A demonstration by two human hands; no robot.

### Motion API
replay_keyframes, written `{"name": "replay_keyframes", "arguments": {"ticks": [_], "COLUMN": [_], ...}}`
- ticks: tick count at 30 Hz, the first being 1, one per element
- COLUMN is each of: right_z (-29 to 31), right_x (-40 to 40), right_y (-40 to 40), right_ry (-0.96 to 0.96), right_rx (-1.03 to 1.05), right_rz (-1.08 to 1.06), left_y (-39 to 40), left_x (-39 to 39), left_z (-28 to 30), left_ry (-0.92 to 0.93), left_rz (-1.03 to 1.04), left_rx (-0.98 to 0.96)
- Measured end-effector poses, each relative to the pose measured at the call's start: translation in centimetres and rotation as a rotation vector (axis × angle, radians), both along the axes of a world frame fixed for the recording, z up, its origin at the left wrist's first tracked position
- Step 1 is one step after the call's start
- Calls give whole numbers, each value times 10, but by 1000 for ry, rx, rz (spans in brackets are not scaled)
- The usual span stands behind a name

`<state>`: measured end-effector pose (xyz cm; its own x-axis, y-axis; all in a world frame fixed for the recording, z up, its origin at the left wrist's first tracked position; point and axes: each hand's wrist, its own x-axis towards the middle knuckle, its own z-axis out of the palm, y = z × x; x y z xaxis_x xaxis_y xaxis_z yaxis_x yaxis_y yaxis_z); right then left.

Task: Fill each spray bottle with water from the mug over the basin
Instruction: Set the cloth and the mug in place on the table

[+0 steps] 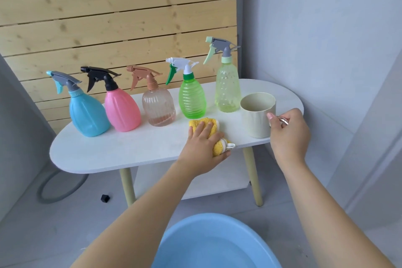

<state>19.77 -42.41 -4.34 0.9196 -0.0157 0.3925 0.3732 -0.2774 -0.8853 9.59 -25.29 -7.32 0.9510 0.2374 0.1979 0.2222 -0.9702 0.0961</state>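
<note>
Several spray bottles stand in a row on the white oval table (113, 150): blue (88, 113), pink (123, 111), clear ribbed with a brown head (158, 106), bright green (192, 98) and tall pale green (228, 87). All have their spray heads on. A cream mug (257, 115) stands at the table's right front edge; my right hand (287, 133) grips its handle. My left hand (203, 148) presses a yellow cloth (214, 128) onto the tabletop, thumb under the cloth's near end. A blue basin (215, 243) sits on the floor below, holding water.
A wooden slat panel (117, 13) backs the table. A grey hose loop (61, 187) and a small black cap (105, 198) lie on the floor at the left. Grey walls close in on the right and far left.
</note>
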Motion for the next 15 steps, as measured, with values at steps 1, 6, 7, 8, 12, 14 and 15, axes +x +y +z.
{"name": "replay_keyframes", "arguments": {"ticks": [1,6,7,8,12,14,15], "right_z": [0,-1,-1,-2,-4,-3,-3], "right_x": [4,10,12,12,10,7,5], "right_y": [-4,-10,-10,-10,-2,4,8], "right_ry": [1,-42,-48,-49,-17,-5,2], "right_rx": [-1,0,3,10,40,44,43], "right_rz": [-9,-46,-48,-47,-23,2,14], "left_y": [-9,-34,-36,-36,-30,-23,-18], "left_x": [11,42,46,47,41,35,31], "left_z": [0,6,7,7,6,6,6], "left_ry": [4,61,69,76,71,57,50], "left_rz": [-9,-20,-24,-25,-41,-58,-64], "left_rx": [1,-17,-16,-14,-39,-73,-90]}}
